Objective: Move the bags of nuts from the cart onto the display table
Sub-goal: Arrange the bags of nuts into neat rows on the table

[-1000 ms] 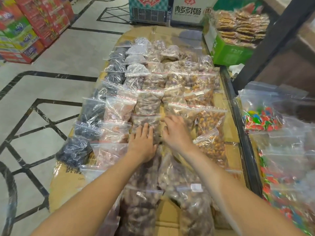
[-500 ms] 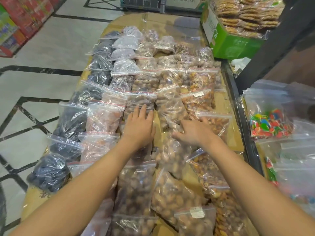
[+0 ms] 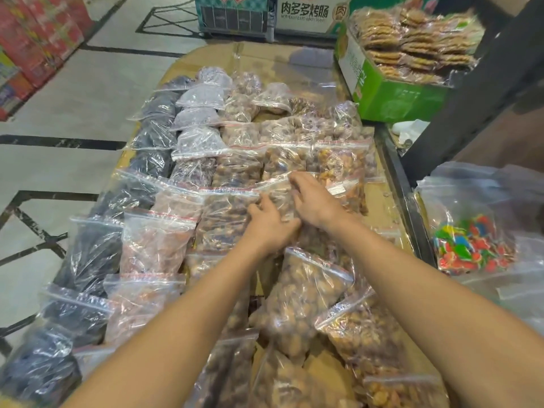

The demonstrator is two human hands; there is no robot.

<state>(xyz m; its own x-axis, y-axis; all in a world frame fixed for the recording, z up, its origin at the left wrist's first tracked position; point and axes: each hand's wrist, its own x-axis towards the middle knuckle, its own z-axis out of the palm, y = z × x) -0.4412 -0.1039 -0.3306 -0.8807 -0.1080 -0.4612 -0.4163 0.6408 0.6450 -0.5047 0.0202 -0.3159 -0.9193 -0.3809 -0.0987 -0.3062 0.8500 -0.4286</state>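
Clear zip bag of brown nuts (image 3: 278,198) lies mid-desk w/ both hands on it. Left hand (image 3: 269,223) is at its near-left edge, fingers curled into the plastic, gripping it. Right hand (image 3: 313,201) is on its right side, fingers bent over the top edge by the red zip strip, holding it too. Bag sits in a row of similar bags, touching neighbours on both sides.

Desk (image 3: 388,207) is covered w/ brown cardboard and packed w/ bags in columns: dark, near-black contents (image 3: 97,251) along the left edge, pinkish ones (image 3: 156,245) next, brown nuts (image 3: 241,172) in the middle, orange-yellow coated ones (image 3: 341,166) at right. More nut bags (image 3: 303,295) lie nearer, between the forearms, some tilted and overlapping.

Beyond the desk's right far corner: green carton (image 3: 394,98) holding packs of flat golden biscuits (image 3: 412,39). Right of the desk, past a dark metal rail (image 3: 409,201), bags of multicolour candy (image 3: 474,245). Dark post (image 3: 482,83) slants across upper right. Pale tiled floor w/ black lines (image 3: 59,142) at left; red boxes (image 3: 38,39) stacked top left.
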